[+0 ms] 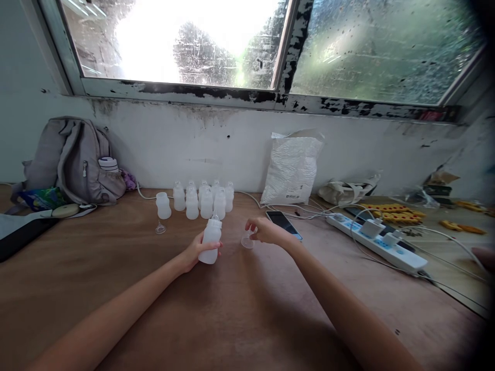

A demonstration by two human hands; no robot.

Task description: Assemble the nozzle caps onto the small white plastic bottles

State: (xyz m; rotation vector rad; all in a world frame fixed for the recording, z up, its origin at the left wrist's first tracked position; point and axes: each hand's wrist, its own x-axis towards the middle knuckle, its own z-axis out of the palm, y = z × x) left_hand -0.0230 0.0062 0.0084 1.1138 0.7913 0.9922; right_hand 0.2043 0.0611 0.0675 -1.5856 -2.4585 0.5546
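Note:
My left hand [193,253] is wrapped round a frosted white baby bottle [211,242], tilted a little above the table. Something clear shows at the bottle's top; I cannot tell whether it belongs to this bottle or one behind. To the right, my right hand [263,230] closes its fingertips on a clear bottle nipple [247,242], its wide round base low at the tabletop. Another clear nipple [160,228] stands on the table at left, just in front of an open-topped bottle [163,206]. Behind my left hand several bottles with clear tops [192,203] stand grouped upright.
A phone [284,224] lies beyond my right hand. Further right are a white power strip [379,242] with cables and yellow parts [398,212]. A white plastic package [293,167] leans on the wall. A grey backpack [73,159] sits at left. Someone's hand [484,256] shows at the right edge.

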